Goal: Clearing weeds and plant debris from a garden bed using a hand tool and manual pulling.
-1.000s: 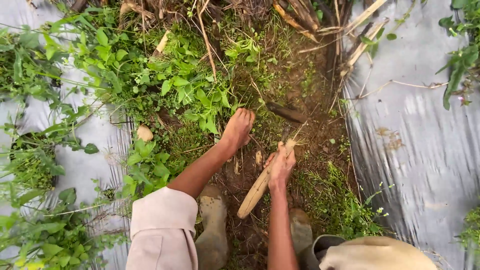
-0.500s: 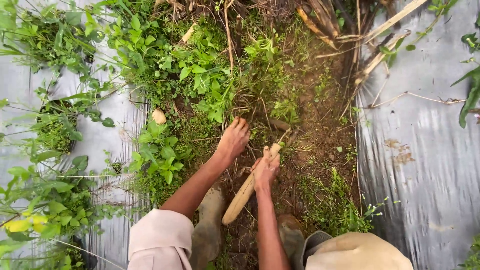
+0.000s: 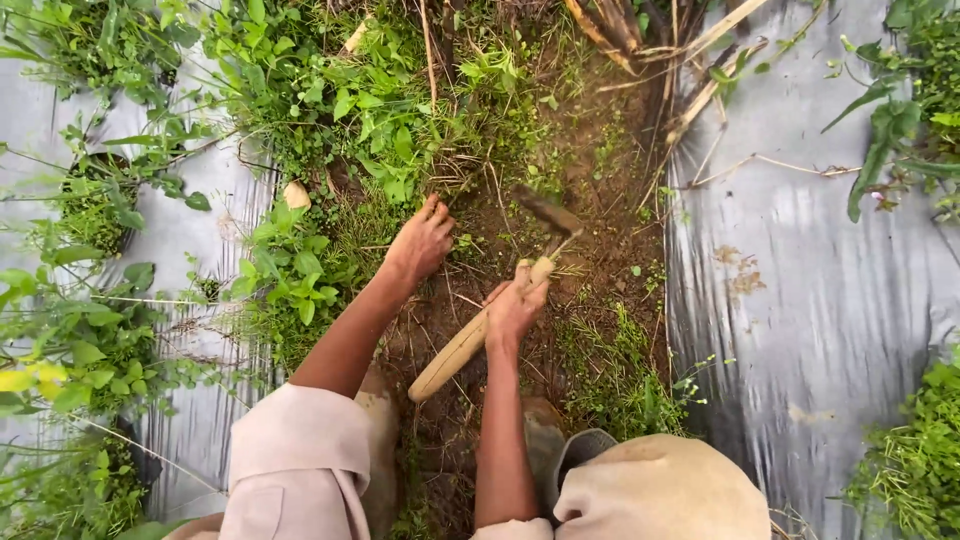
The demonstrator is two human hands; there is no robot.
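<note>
My right hand (image 3: 515, 308) grips the pale wooden handle (image 3: 452, 353) of a small hoe. Its dark metal blade (image 3: 547, 212) is lifted just above the bare soil (image 3: 590, 200) of the furrow. My left hand (image 3: 421, 243) reaches forward, palm down, with fingers loosely curled at the edge of the leafy weeds (image 3: 330, 120) and grass. I cannot tell if it holds any stems. Both muddy boots (image 3: 378, 410) stand on the soil below my arms.
Silver plastic mulch (image 3: 820, 280) covers the beds on the right and left (image 3: 190, 240). Green plants grow from holes in the left sheet. Dry stalks (image 3: 690, 50) lie at the top. A pale stone (image 3: 296, 194) sits by the weeds. A tan bag (image 3: 660, 490) hangs at my right side.
The hoe blade has risen off the ground and moved forward. My left hand has shifted left and further into the weeds. The view has shifted slightly.
</note>
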